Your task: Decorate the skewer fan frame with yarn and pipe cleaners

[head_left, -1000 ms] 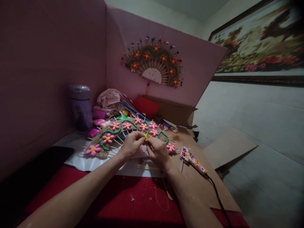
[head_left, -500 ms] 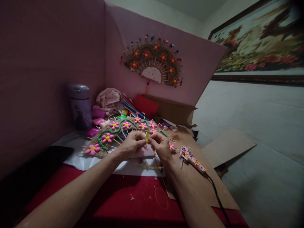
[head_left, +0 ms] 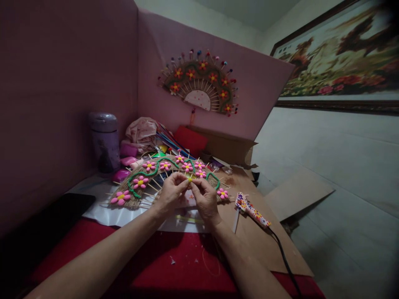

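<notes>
My left hand (head_left: pixel 170 192) and my right hand (head_left: pixel 205 199) meet fingertip to fingertip around a small yellow piece that looks like modelling clay (head_left: pixel 190 180). Both are closed in a pinch on it. Just behind them lies a craft fan (head_left: pixel 146 174) of sticks and brown twine, with pink flowers with yellow centres and a wavy green strand along it. The hands hide part of the fan's inner edge and its pale base (head_left: pixel 189 199).
A flower-patterned glue gun (head_left: pixel 251 208) with a black cord lies on cardboard (head_left: pixel 264 249) at right. A purple tumbler (head_left: pixel 105 143) stands at left, near a dark flat object (head_left: pixel 59 220). Another decorated fan (head_left: pixel 199 83) hangs on the pink panel (head_left: pixel 249 83) behind.
Both hands still pinch the yellow piece. My right hand has shifted slightly left and its wrist has turned a little, uncovering more of the fan's right end. The view has moved slightly.
</notes>
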A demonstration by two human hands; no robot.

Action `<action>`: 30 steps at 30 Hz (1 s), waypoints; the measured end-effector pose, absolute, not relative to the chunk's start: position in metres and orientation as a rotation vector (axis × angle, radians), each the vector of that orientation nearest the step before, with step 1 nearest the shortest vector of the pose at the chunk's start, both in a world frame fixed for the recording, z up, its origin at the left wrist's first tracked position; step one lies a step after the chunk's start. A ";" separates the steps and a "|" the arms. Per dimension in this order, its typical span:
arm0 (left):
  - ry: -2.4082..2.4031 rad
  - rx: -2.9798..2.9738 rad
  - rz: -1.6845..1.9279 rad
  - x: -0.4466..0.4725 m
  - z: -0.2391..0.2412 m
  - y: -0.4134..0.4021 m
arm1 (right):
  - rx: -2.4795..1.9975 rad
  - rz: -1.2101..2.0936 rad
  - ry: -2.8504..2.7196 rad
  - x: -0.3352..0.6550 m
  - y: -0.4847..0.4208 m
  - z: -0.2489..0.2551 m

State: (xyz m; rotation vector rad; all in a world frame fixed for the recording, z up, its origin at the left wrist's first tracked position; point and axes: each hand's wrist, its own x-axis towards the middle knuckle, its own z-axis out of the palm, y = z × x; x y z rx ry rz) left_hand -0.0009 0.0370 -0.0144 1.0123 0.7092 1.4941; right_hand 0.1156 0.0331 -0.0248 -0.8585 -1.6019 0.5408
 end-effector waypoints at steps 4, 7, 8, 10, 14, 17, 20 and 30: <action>0.771 1.188 1.550 -0.003 -0.014 0.040 | -0.853 0.668 -1.596 0.119 0.038 -0.024; 0.824 1.297 1.539 -0.005 -0.008 0.037 | -0.833 0.784 -1.579 0.123 0.039 -0.019; 0.816 1.314 1.540 -0.005 -0.007 0.035 | -0.825 0.833 -1.559 0.124 0.039 -0.017; 0.788 1.310 1.534 -0.004 -0.005 0.032 | -0.813 0.908 -1.513 0.125 0.040 -0.015; 0.713 1.172 1.503 -0.002 -0.005 0.030 | -0.817 0.827 -1.541 0.124 0.038 -0.016; 0.671 1.052 1.491 -0.002 -0.007 0.031 | -0.844 0.634 -1.629 0.123 0.038 -0.020; 0.668 1.045 1.468 -0.003 -0.009 0.033 | -0.855 0.637 -1.645 0.126 0.041 -0.020; 0.690 1.192 1.354 -0.009 -0.004 0.037 | -0.800 1.178 -1.487 0.136 0.042 -0.008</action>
